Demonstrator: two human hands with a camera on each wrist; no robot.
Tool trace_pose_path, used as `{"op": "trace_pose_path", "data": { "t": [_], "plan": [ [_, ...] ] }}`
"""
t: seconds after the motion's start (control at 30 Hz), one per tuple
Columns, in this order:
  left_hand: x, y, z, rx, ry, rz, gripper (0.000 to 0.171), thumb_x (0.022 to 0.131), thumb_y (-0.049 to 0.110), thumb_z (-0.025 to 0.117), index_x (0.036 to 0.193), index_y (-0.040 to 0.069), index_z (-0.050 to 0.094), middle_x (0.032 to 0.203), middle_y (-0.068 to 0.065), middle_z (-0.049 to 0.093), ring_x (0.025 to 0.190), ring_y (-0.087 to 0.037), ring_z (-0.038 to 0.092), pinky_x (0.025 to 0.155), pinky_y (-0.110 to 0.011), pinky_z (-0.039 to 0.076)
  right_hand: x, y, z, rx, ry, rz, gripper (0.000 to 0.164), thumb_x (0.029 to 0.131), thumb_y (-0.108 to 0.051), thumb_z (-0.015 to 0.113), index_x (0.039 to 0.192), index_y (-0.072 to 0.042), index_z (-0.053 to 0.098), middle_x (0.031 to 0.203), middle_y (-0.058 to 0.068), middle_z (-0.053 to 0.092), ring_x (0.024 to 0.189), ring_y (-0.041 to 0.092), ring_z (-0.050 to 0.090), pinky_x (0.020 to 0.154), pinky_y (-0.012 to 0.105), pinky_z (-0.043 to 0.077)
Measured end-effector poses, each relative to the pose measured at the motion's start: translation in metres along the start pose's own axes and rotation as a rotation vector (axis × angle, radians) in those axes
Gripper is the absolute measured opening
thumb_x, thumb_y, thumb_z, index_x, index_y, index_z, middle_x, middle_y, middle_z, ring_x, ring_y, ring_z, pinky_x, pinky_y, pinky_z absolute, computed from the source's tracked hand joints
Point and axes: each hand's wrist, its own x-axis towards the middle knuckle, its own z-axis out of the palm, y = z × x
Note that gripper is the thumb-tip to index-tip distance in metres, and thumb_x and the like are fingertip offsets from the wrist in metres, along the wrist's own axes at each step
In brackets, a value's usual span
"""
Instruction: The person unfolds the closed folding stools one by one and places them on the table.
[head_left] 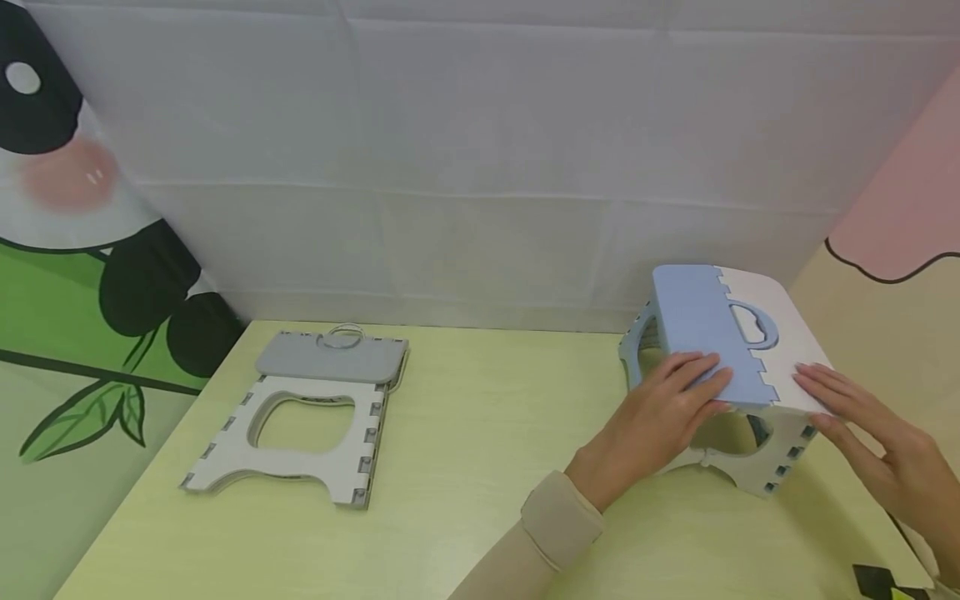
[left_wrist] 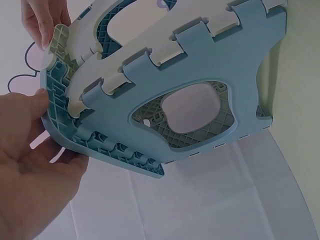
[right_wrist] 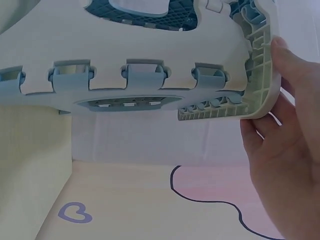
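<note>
A blue and white folding stool (head_left: 712,317) stands unfolded at the table's right side, an oval handle hole in the middle of its top. My left hand (head_left: 660,417) holds the blue half by its near edge, fingers over the top and thumb at the rim. At the near right corner, my right hand (head_left: 885,433) grips the white half, its thumb (right_wrist: 282,55) against the ribbed rim. From below, the left wrist view shows the blue leg panel (left_wrist: 200,60) and its hinges. A grey and white folding stool (head_left: 315,425) lies folded flat at the left.
The pale yellow table (head_left: 480,467) ends at a white cloth backdrop (head_left: 480,167). A loop (head_left: 345,332) stands at the grey stool's far edge. Small black pieces (head_left: 873,577) are at the lower right corner. Printed cartoon panels (head_left: 90,317) flank the table.
</note>
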Motion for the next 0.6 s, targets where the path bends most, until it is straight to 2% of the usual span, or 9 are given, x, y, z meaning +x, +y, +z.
{"op": "trace_pose_path", "data": {
  "t": [0.1, 0.3, 0.5, 0.6],
  "plan": [
    [0.0, 0.0, -0.002, -0.011, -0.018, -0.003, 0.039, 0.11, 0.033, 0.051, 0.142, 0.014, 0.062, 0.145, -0.002, 0.059, 0.136, -0.015, 0.049, 0.12, -0.018, 0.023, 0.0, -0.002, 0.0, 0.006, -0.006, 0.014, 0.055, 0.107, -0.037, 0.054, 0.132, 0.012, 0.062, 0.144, 0.021, 0.058, 0.144, 0.015, 0.044, 0.115, 0.016, 0.031],
    [-0.002, 0.0, -0.007, -0.139, -0.016, -0.046, 0.035, 0.108, 0.029, 0.056, 0.137, 0.011, 0.064, 0.139, -0.004, 0.059, 0.131, -0.015, 0.049, 0.115, -0.014, 0.028, 0.001, -0.002, 0.001, 0.003, 0.019, 0.034, 0.058, 0.105, -0.041, 0.057, 0.13, 0.011, 0.063, 0.142, 0.021, 0.059, 0.142, 0.011, 0.046, 0.113, 0.015, 0.033],
    [-0.007, 0.001, -0.011, -0.119, 0.02, -0.068, 0.032, 0.106, 0.03, 0.059, 0.131, 0.012, 0.069, 0.132, -0.002, 0.063, 0.124, -0.015, 0.054, 0.108, -0.014, 0.038, -0.001, 0.0, 0.003, -0.012, 0.057, 0.059, 0.057, 0.102, -0.042, 0.062, 0.126, 0.01, 0.066, 0.14, 0.017, 0.062, 0.138, 0.008, 0.049, 0.111, 0.013, 0.035],
    [-0.01, 0.001, -0.012, -0.112, 0.065, -0.089, 0.03, 0.105, 0.03, 0.062, 0.126, 0.012, 0.071, 0.128, -0.002, 0.066, 0.121, -0.016, 0.056, 0.104, -0.016, 0.043, -0.002, -0.001, 0.003, -0.038, 0.065, 0.095, 0.057, 0.101, -0.043, 0.064, 0.126, 0.008, 0.068, 0.139, 0.008, 0.063, 0.135, 0.003, 0.049, 0.109, 0.011, 0.035]
  ]
}}
